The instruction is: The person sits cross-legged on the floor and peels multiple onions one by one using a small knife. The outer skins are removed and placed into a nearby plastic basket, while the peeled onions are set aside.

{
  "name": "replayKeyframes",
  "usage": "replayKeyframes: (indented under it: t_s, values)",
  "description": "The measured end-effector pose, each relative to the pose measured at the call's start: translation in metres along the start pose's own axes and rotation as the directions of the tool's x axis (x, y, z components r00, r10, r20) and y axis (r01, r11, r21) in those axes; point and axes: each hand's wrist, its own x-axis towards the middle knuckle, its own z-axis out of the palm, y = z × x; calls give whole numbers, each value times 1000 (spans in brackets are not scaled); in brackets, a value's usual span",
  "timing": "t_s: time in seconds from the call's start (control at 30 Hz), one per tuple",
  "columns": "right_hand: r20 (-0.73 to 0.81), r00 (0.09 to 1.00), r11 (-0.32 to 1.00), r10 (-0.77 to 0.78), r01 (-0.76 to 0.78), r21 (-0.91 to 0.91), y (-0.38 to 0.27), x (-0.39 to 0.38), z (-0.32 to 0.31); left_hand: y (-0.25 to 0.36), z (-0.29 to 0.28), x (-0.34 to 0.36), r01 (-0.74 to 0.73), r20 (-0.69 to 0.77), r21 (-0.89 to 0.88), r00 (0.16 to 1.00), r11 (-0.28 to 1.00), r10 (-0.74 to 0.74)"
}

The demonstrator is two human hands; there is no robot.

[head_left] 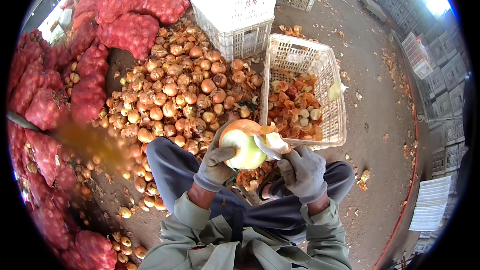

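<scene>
In the grey-gloved grip of my left hand is a large onion, partly peeled. Its near face is bare and pale green, while brown skin still covers the far side. My right hand, gloved too, is closed round a knife whose short curved blade lies against the onion's right side. The knife's handle is hidden in the glove. A loosened flap of skin hangs by the blade. Just beyond my hands stands a white plastic crate with onion skins and a few pale pieces inside.
A big heap of unpeeled onions spreads ahead and left. Red mesh sacks of onions pile up along the left. Stacked white crates stand beyond the heap, and more crates line the right. Skins litter the floor. A brown blur obscures part of the left.
</scene>
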Motion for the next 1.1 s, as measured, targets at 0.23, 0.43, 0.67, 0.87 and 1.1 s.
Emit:
replayKeyframes:
  t_s: [0.23, 0.43, 0.67, 0.87, 1.1]
  values:
    - [12, 963, 924, 269, -262, 278, -5, -7, 19, 1, 7, 4, -42, -81, 185, 995, 982, 57]
    - [697, 606, 12, 383, -757, 653, 6, 0, 9, 3, -2, 4, -44, -91, 196, 994, 980, 63]
    - [209, 878, 574, 432, -446, 687, 4, -4, 0, -1, 2, 5, 44, -121, 130, 992, 990, -28]
    - [-48, 994, 951, 103, -84, 296, 1, 31, 5, -7, 0, 4, 61, -143, 163, 989, 985, -38]
    - [117, 993, 997, -8, -1, 81, 8, 32, 16, -7, 13, -1, 72, -159, 392, 987, 917, -10]
